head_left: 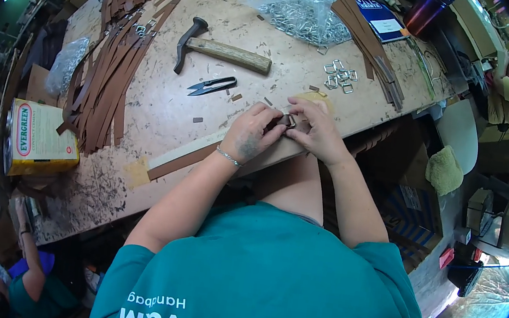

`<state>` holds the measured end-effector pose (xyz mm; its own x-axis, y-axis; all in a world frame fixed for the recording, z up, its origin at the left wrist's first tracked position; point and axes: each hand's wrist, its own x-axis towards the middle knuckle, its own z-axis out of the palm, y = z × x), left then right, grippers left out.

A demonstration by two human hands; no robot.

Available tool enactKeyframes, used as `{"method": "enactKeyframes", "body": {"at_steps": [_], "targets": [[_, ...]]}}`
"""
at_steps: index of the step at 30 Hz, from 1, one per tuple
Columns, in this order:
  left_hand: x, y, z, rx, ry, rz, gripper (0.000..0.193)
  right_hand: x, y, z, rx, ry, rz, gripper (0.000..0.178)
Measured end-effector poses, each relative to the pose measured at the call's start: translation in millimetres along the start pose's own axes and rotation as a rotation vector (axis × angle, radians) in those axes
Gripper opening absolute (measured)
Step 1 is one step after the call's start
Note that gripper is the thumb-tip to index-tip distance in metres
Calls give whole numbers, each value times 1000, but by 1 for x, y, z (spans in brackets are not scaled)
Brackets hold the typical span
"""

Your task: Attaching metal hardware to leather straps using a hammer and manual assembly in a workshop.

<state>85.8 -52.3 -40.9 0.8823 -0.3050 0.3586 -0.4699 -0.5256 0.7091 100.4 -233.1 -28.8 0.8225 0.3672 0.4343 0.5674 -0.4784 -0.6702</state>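
My left hand (251, 134), with a chain bracelet at its wrist, is closed on the end of a brown leather strap at the table's near edge. Opposite it, the fingers of my right hand (318, 132) pinch a small rectangular metal ring (290, 121) set at that strap end. Fingers hide much of the strap there. Under my left forearm a long brown strip (181, 164) lies along the edge beside a pale strip. Beyond my hands are black thread snips (212, 86) and a wooden-handled hammer (229, 55). Loose metal rings (339, 76) sit farther right.
Bundles of brown straps (109, 71) cover the left side, near a yellow and white tin (44, 141). At the back lie a plastic bag of rings (301, 15), more straps (365, 33), a blue booklet (382, 22) and a dark tumbler (427, 14). Other people are at left and right.
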Motion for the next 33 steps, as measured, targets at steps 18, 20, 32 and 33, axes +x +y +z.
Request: {"method": "enactKeyframes", "body": {"at_steps": [18, 20, 32, 33], "targets": [[-1, 0, 0, 9, -31, -41, 20, 1, 10, -9, -89, -221, -194, 18], [-1, 2, -1, 16, -42, -48, 21, 0, 11, -8, -114, -208, -217, 18], [-1, 2, -2, -14, -51, -76, 20, -2, 14, -7, -118, -189, -239, 17], [0, 3, -2, -11, -46, -79, 20, -2, 14, -7, -118, -189, -240, 17]]}}
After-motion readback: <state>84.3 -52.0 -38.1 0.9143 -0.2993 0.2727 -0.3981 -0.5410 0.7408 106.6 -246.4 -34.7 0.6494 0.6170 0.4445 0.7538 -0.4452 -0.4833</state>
